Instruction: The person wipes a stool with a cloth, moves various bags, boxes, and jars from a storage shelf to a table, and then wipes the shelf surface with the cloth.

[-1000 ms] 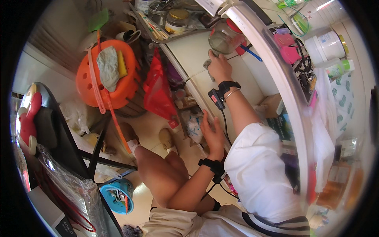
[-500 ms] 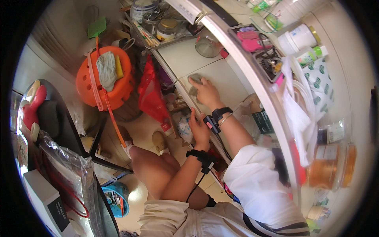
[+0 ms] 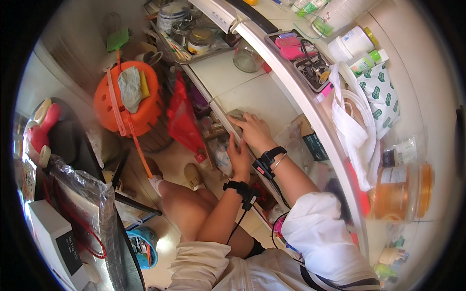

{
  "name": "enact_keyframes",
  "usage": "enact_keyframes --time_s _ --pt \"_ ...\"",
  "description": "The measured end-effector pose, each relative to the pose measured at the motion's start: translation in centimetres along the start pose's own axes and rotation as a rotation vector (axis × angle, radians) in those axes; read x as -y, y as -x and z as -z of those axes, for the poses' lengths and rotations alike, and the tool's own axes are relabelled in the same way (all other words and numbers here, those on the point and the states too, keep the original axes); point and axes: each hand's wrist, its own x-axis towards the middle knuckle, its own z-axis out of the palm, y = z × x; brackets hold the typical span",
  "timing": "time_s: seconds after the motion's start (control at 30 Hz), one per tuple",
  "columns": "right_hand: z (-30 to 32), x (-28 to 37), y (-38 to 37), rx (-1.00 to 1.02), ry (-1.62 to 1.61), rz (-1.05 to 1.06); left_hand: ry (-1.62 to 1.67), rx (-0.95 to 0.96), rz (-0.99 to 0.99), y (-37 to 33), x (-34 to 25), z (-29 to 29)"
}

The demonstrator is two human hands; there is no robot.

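Observation:
A greyish-green cloth (image 3: pixel 236 115) lies bunched under the fingers of my right hand (image 3: pixel 256 133), at the front edge of the white tiled shelf (image 3: pixel 272 97). The fingers press it down on the tile, and most of the cloth is hidden beneath them. Just nearer to me, my left hand (image 3: pixel 239 160) is beside the same edge, its fingers stretched up and nothing seen in it. Whether its fingertips touch the edge, I cannot tell.
Farther along the shelf stand a glass jar (image 3: pixel 247 56) and a tray (image 3: pixel 213 51) of jars. An upper ledge (image 3: pixel 310 114) curves along the right, bearing containers. At left are an orange basket (image 3: pixel 104 99) with a cloth on top, and a red bag (image 3: pixel 182 119).
My right hand has drawn the cloth toward me, to the shelf's front edge, and now lies close to my left hand. The left hand has barely shifted.

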Motion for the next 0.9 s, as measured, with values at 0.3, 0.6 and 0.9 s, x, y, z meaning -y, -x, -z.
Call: enact_keyframes --time_s 0.3,0.6,0.9 --pt "-0.1 2.8 -6.9 0.0 -0.038 -0.041 0.185 -0.035 -0.049 -2.3 4.3 1.1" --pt "-0.6 0.8 -5.8 0.059 -0.129 -0.042 0.154 0.024 -0.023 -1.3 1.9 0.5" --pt "1.6 0.0 -1.7 0.288 -0.067 -0.055 -0.026 0.004 0.073 0.0 -1.4 0.3"
